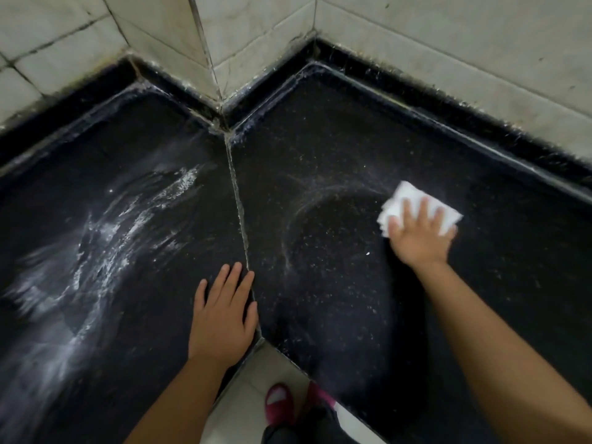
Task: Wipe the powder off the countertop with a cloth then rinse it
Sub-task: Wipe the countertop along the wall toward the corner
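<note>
the right hand (pixel 419 238) presses flat, fingers straight, on a folded white cloth (pixel 413 203) on the black countertop (pixel 336 155), its long axis running up-left to down-right. the left hand (pixel 222 315) rests flat, fingers relaxed. powder (pixel 105 238) streaks the left slab, blurred.

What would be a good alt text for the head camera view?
A right hand presses a white cloth flat on a black corner countertop. The left hand rests flat beside the seam, with white powder smears left of it.
</note>
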{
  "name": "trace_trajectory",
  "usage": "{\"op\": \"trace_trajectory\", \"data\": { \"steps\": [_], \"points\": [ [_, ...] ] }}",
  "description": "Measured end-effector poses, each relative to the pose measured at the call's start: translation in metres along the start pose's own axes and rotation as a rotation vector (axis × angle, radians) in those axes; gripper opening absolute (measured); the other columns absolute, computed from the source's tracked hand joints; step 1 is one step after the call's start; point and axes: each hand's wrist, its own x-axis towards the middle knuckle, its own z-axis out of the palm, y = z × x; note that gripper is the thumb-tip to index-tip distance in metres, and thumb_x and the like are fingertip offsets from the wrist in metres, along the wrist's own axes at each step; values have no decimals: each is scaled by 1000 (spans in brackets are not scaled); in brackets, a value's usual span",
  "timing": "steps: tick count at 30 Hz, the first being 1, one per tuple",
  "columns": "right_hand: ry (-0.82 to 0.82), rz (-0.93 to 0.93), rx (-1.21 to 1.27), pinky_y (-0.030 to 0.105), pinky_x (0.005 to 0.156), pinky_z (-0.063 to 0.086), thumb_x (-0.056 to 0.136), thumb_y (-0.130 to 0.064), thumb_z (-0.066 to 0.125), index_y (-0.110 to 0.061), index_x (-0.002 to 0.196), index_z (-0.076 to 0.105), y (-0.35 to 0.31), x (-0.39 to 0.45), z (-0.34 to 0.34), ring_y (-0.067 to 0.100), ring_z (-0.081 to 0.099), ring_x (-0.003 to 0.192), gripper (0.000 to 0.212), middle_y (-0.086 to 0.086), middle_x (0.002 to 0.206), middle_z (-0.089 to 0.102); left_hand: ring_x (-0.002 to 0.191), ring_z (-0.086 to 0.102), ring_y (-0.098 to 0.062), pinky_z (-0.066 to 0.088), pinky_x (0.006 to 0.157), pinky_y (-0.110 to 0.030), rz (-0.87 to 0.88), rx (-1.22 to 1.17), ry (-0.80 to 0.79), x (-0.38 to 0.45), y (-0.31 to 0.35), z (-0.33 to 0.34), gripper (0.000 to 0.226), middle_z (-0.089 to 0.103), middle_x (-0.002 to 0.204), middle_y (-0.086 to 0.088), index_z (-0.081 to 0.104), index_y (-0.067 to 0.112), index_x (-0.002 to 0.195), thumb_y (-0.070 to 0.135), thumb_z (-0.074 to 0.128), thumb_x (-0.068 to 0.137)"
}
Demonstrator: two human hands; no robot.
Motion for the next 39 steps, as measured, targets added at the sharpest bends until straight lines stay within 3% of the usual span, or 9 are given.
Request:
{"op": "trace_trajectory", "data": {
  "steps": [4, 8, 10, 15, 21, 26, 29, 32, 39],
  "points": [
    [-26, -384, -134, 52, 113, -3, 90, -56, -2, -32, 147, -4, -68, -38, 34, 30, -12, 143, 62, 1, 156, -13, 124, 32, -20, 17, 101, -41, 4, -1, 17, 0, 1, -1, 49, 56, 128, -13, 58, 8, 120, 31, 33, 86],
    [48, -608, -121, 47, 109, 20, 93, -52, 5, -32, 128, 53, -65, -107, 73, 30, 33, 132, 63, 4, 138, 51, 123, 33, -20, 17, 101, -40, -5, 9, 1, 1, 2, -4, 49, 57, 127, -13, 59, 8, 119, 31, 33, 85],
    [-5, -655, -117, 42, 107, 12, 97, -48, 6, -32, 127, 48, -39, -135, 88, 26, 26, 134, 54, -1, 135, 52, 123, 33, -20, 18, 100, -40, -12, 16, -14, 2, 3, -5, 49, 57, 126, -14, 60, 7, 119, 31, 33, 85],
    [36, -367, -83, 60, 89, 42, 96, -51, 0, -22, 131, 40, 53, -108, 58, 33, 38, 127, 61, 10, 139, 46, 123, 32, -20, 17, 100, -40, -20, 21, -48, 0, 4, -7, 49, 57, 127, -13, 59, 7, 120, 31, 33, 86],
    [-30, -108, 57, 48, 114, -5, 99, -42, 16, -29, 148, 0, 14, 1, 1, 24, -13, 143, 53, -1, 157, -13, 123, 32, -21, 17, 101, -41, -15, 17, -50, 0, 3, -6, 49, 57, 127, -13, 58, 8, 120, 32, 33, 86],
    [-20, -371, -80, 48, 114, -1, 99, -40, 8, -27, 149, 1, -62, -22, 26, 26, -7, 144, 52, 1, 157, -8, 124, 31, -20, 15, 102, -40, -17, -6, -51, 1, 2, -4, 49, 55, 129, -14, 57, 8, 122, 32, 33, 86],
    [64, -639, -123, 47, 109, 25, 94, -41, 3, -27, 137, 43, -59, -89, 62, 26, 35, 135, 61, 2, 146, 40, 124, 31, -21, 15, 102, -39, -21, 1, -52, 2, 3, -7, 49, 55, 128, -14, 57, 7, 121, 31, 33, 86],
    [-31, -763, -118, 41, 104, 22, 99, -39, 3, -29, 129, 44, -4, -135, 84, 19, 40, 126, 51, -4, 134, 54, 124, 34, -22, 16, 103, -41, -37, 1, -59, 1, 4, -7, 50, 55, 129, -14, 57, 7, 122, 32, 32, 87],
    [46, -239, -24, 56, 108, 18, 90, -50, 9, -23, 144, 31, 114, -81, 35, 28, 19, 141, 63, 5, 154, 22, 122, 45, -28, 17, 103, -42, -48, 13, -77, -2, 5, -5, 50, 55, 129, -13, 57, 8, 122, 33, 32, 87]
  ]
}}
